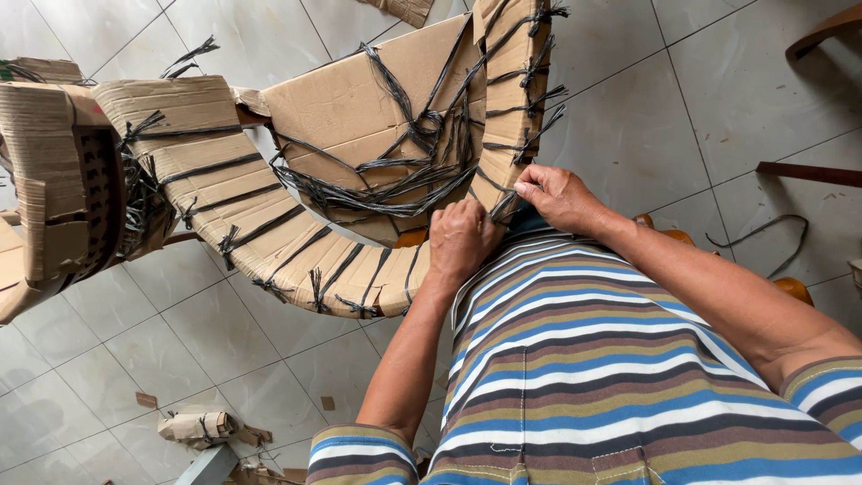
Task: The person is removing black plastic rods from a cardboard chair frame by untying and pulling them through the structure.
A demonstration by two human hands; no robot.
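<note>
While both hands worked at the cardboard-wrapped chair (359, 117), the left hand (460, 238) pressed curled fingers against the cardboard just beside a black plastic strap (395, 180); whether it gripped the strap I could not tell. Just right of those fingers, the right hand (558, 196) pinched a strap end at the wrapped edge, fingertips (523, 187) closed narrowly.

Workshop or packing area: white tiled floor (224, 332), cardboard-wrapped furniture (359, 117) bound with black straps (395, 171), cardboard scraps (202, 427).
</note>
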